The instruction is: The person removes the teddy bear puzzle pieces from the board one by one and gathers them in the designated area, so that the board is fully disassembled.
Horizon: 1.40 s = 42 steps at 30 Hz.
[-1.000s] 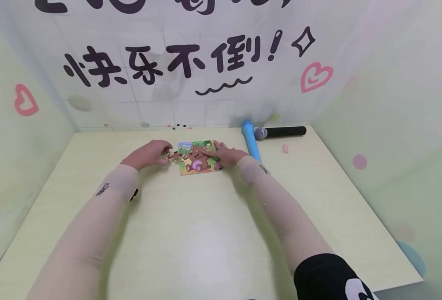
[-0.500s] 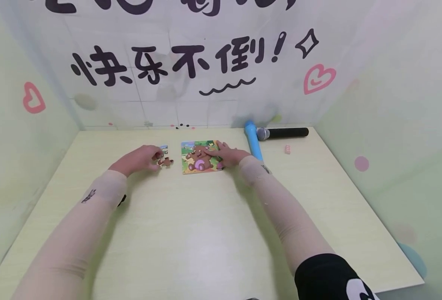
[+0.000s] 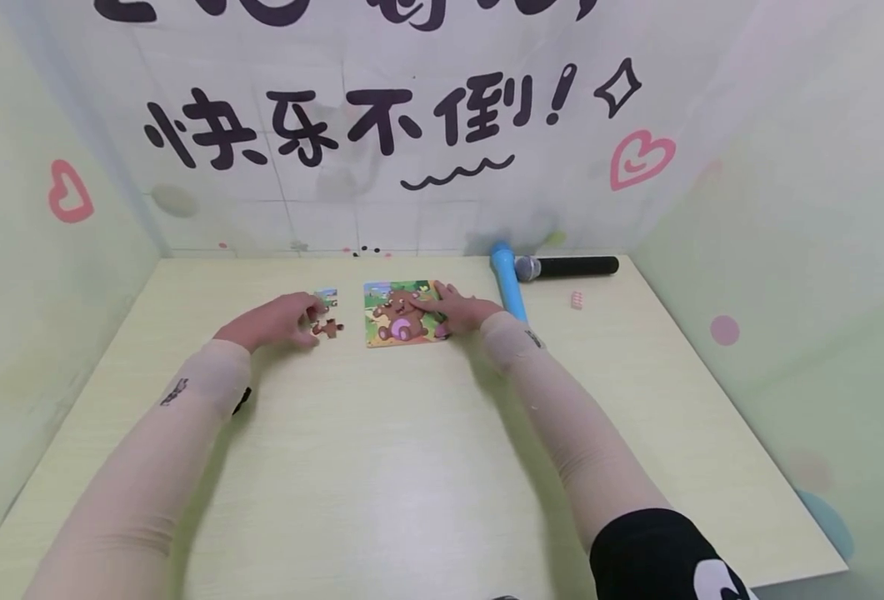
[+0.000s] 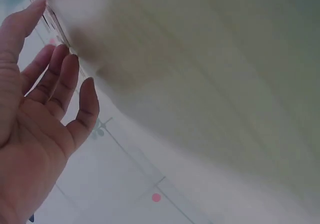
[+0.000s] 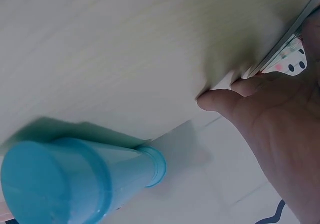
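In the head view, a square bear jigsaw puzzle [image 3: 397, 315] lies flat near the back of the table. My right hand [image 3: 462, 312] rests on its right side, fingers extended across the picture and edge. To the left lie a brown jigsaw piece [image 3: 328, 328] and a piece with blue and green [image 3: 327, 297], apart from the puzzle. Beside them is my left hand [image 3: 280, 321], thumb near the brown piece and fingertips by the other. The left wrist view shows this hand [image 4: 37, 129] with loosely bent fingers and a gap to the thumb; the pieces appear only edge-on.
A blue toy microphone [image 3: 506, 282] lies just right of my right hand; it looms close in the right wrist view. Behind it is a black microphone [image 3: 569, 267]. A small pink block [image 3: 576, 300] sits further right. A printed cloth [image 3: 382, 208] hangs behind the table.
My left hand has moved left with the jigsaw pieces, widening the space to the puzzle. The two pieces now lie slightly further apart. My right hand has stayed on the puzzle.
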### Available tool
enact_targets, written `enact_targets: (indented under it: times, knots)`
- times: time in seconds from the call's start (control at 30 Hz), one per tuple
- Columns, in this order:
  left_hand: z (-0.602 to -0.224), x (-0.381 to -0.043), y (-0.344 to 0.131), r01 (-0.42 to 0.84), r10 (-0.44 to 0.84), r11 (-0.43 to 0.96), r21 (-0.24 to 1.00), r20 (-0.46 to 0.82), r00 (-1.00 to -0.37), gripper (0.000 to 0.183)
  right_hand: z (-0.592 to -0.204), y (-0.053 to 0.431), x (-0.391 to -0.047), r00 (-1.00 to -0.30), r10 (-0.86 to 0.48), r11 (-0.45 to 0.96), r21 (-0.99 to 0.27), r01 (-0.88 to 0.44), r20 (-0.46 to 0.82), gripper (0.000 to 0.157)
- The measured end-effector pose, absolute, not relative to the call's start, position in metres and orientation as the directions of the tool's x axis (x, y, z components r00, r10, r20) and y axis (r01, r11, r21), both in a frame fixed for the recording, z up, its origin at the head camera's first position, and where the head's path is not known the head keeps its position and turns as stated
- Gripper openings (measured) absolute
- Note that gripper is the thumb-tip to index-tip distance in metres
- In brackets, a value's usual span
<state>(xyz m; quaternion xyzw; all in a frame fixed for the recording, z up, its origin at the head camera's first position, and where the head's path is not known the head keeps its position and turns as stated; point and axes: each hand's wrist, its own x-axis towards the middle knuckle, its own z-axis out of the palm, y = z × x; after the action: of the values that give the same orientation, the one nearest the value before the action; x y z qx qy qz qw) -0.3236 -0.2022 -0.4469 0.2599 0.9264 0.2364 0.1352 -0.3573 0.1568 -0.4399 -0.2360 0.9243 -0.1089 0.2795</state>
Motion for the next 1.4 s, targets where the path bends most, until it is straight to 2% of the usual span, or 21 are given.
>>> enact_targets:
  times: [0.23, 0.47, 0.73, 0.87, 1.23, 1.4]
  knots:
    - [-0.447, -0.326, -0.203, 0.418, 0.553, 0.744, 0.522, -0.129, -0.823, 0.038, -0.439, 0.157, -0.358, -0.734, -0.492, 0.868, -0.326, -0.375, -0.468, 0.072]
    - [-0.444, -0.324, -0.201, 0.426, 0.569, 0.719, 0.550, -0.114, -0.814, 0.041, -0.440, 0.157, -0.360, -0.731, -0.487, 0.872, -0.323, -0.369, -0.479, 0.072]
    - [-0.443, -0.324, -0.195, 0.426, 0.552, 0.742, 0.518, -0.112, -0.826, 0.039, -0.440, 0.155, -0.358, -0.733, -0.485, 0.872, -0.322, -0.368, -0.476, 0.073]
    - [-0.440, -0.326, -0.183, 0.450, 0.569, 0.733, 0.510, -0.099, -0.816, 0.036, -0.440, 0.155, -0.358, -0.736, -0.480, 0.876, -0.307, -0.372, -0.478, 0.076]
    - [-0.434, -0.329, -0.135, 0.438, 0.590, 0.725, 0.531, -0.151, -0.793, 0.045, -0.440, 0.155, -0.358, -0.748, -0.474, 0.879, -0.299, -0.371, -0.466, 0.084]
    - [-0.436, -0.329, -0.117, 0.453, 0.584, 0.747, 0.488, -0.156, -0.796, 0.042, -0.440, 0.155, -0.358, -0.750, -0.460, 0.887, -0.286, -0.363, -0.476, 0.085]
